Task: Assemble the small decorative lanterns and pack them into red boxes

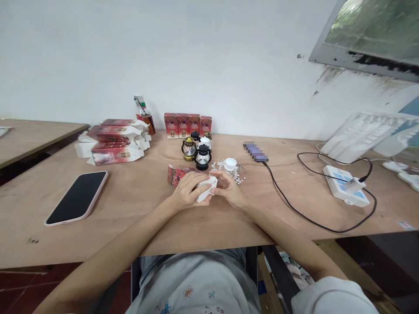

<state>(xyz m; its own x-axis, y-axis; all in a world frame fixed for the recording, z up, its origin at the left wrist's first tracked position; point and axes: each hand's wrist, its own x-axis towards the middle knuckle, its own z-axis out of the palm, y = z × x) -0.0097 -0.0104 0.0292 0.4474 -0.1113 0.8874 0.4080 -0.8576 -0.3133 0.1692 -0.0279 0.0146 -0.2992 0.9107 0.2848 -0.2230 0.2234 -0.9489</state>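
Note:
A small white box-shaped piece (204,192) is held up between my two hands above the front middle of the table. My left hand (189,191) wraps round it from the left, fingers over its top. At its right end my right hand (229,190) pinches the edge with thumb and fingers. Just behind my left hand lies a red printed carton (178,173), partly covered by the hand. Beyond it stand several miniature lanterns, among them a black lantern (203,158), a gold lantern (189,149) and a white lantern (205,141). Small white parts (240,179) lie scattered around a white round piece (231,163).
Upright red boxes (183,125) line the wall. Left are stacked red-and-white cartons (116,152), a bottle (145,118) and a phone (78,197). Right are a partly pixelated phone (256,152), its black cable (284,197), a power strip (337,183) and white plastic pieces (355,135).

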